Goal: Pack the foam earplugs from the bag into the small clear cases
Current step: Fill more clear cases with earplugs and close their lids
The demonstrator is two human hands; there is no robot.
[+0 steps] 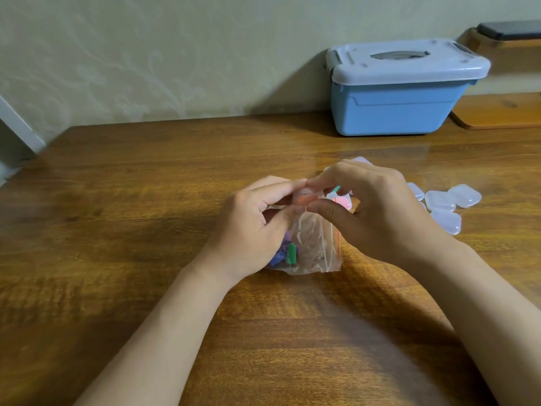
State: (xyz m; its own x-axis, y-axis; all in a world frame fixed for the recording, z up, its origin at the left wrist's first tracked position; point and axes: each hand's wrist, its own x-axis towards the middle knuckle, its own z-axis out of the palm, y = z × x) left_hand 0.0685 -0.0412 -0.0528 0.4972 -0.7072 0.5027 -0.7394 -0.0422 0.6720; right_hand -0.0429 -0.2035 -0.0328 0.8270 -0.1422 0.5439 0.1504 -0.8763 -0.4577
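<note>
Clear case (pixel 304 193) (orange earplug (pixel 303 200)) between fingers (pixel 278 187)

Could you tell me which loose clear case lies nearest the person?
The frontmost case beside the right hand; the others lie farther back.

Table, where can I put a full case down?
Bare table lies left of the left hand and bag, and between the hands and the blue box. It is crowded right of the right hand, where clear cases cluster.
</note>
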